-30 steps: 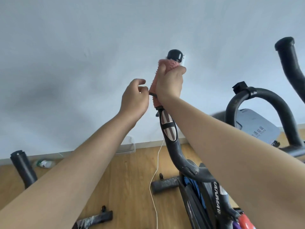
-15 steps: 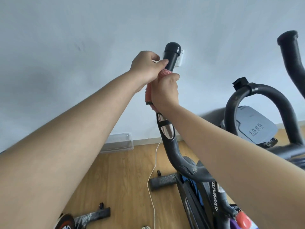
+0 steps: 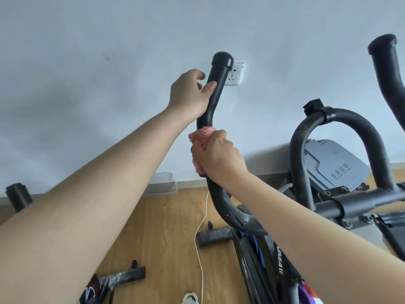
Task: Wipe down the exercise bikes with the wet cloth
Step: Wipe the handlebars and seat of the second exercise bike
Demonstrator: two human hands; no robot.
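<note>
Near the far wall stands the exercise bike (image 3: 247, 222), its left handlebar (image 3: 219, 71) rising upright. The left hand (image 3: 190, 95) grips the bar high up, fingers apparently curled behind it. Just below, the right hand (image 3: 217, 156) clasps the pink cloth (image 3: 201, 137), which is wrapped round the bar.
</note>
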